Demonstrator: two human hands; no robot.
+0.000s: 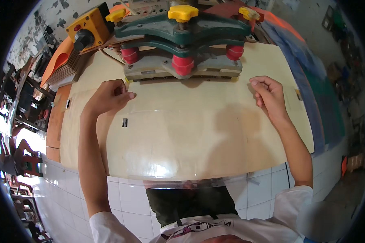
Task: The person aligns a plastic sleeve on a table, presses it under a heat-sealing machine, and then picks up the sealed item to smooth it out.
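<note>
Curling inward in the head view, two bare hands are held over one pale tabletop (271, 54), well apart. The left hand (111, 95) is placed just beside the left end of a metal bar (150, 73), its fingers bent; the right hand (268, 95) is placed near the bar's right end, thumb drawn to fingers. Whether anything thin is pinched by either cannot be told. Between and below them, one clear plastic sheet (156, 169) is spread on the tabletop, its near edge hung past the rim.

Above the bar, one green clamping press (182, 35) is seen, fitted with three yellow knobs (183, 13) and three red cylinders (183, 65). One yellow control box (86, 27) with one black dial (83, 39) is set at its left, near one stack of brown sheets (71, 67). One small black rectangle (125, 122) is seen below the left hand.
</note>
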